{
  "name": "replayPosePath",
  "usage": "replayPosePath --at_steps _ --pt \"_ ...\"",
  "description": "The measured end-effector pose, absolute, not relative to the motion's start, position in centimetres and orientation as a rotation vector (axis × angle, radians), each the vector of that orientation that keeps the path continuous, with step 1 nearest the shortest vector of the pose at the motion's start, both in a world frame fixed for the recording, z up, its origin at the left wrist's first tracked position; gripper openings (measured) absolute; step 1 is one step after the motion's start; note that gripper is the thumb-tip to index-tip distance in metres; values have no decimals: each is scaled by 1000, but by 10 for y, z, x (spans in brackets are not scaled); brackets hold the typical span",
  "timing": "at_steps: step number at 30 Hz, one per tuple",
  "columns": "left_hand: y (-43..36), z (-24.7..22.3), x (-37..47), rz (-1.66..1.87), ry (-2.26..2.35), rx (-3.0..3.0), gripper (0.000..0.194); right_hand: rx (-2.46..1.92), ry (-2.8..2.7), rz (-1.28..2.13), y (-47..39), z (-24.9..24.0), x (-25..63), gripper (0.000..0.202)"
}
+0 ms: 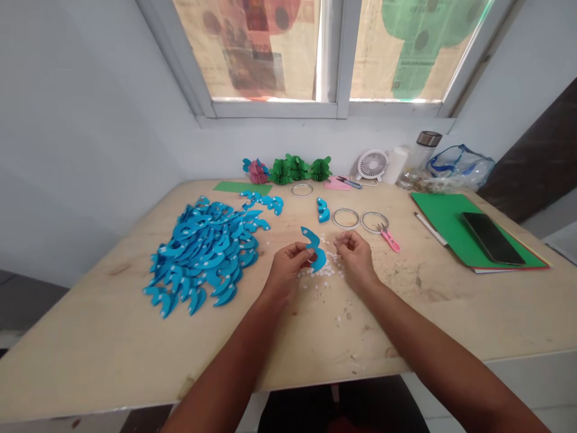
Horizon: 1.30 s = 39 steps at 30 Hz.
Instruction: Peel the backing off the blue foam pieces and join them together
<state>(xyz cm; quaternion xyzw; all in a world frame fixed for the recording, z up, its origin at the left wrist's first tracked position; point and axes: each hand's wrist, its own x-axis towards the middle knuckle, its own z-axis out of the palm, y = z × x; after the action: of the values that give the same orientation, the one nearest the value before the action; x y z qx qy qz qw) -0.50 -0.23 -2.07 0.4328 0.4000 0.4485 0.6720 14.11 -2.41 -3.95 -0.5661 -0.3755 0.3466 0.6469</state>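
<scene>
My left hand [288, 264] pinches a curved blue paper cutout [318, 257] with a small white square near its upper tip. Just right of it, my right hand [356, 255] has its thumb and fingers pressed together; whatever is between them is too small to make out. Small white paper bits [327, 270] lie scattered on the table beneath and between both hands. To the left spreads a large heap of similar blue cutouts [202, 252], many bearing white squares. Another blue cutout [323, 210] lies beyond my hands.
Rolls of tape [346, 209] and pink-handled snips [390, 239] lie beyond my right hand. A phone [491, 237] rests on green sheets [444, 216] beside a pen [430, 228]. Along the wall stand paper ornaments [295, 169], a small fan [372, 164] and a bottle [421, 155].
</scene>
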Motion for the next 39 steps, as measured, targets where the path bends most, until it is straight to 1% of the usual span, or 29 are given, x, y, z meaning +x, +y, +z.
replayPosePath --at_steps 3,5,6,8,9,11,16,19,21,25,28,39 --pt "-3 -20 -5 991 899 987 14 -1307 -909 807 -25 -38 140 9" --pt "-2 -20 -5 976 909 992 14 -1324 -922 824 -27 -37 139 15" --pt "-2 -20 -5 968 916 998 15 -1336 -916 814 -27 -36 138 16" --pt "-1 -20 -5 951 927 1019 14 -1345 -907 799 -27 -35 138 11" --pt "-1 -19 -6 942 929 1038 14 -1336 -905 802 -27 -34 138 12" --pt "-1 -18 -6 915 927 1091 14 -1302 -918 847 -28 -30 137 21" --pt "-5 -13 -5 883 943 1184 11 -1227 -1031 1035 -33 -21 133 18" --pt "-8 -11 -4 878 938 1180 10 -1226 -1045 1066 -34 -22 132 16" --pt "-7 -11 -4 877 938 1168 13 -1242 -1040 1056 -33 -25 132 15" --pt "0 -18 -7 925 935 1103 28 -1243 -1051 1067 -31 -29 132 15" --pt "5 -23 -9 975 955 1081 31 -1228 -1092 1107 -32 -29 131 15" --pt "3 -17 -11 1023 982 1136 21 -1214 -1164 1129 -32 -31 131 14"
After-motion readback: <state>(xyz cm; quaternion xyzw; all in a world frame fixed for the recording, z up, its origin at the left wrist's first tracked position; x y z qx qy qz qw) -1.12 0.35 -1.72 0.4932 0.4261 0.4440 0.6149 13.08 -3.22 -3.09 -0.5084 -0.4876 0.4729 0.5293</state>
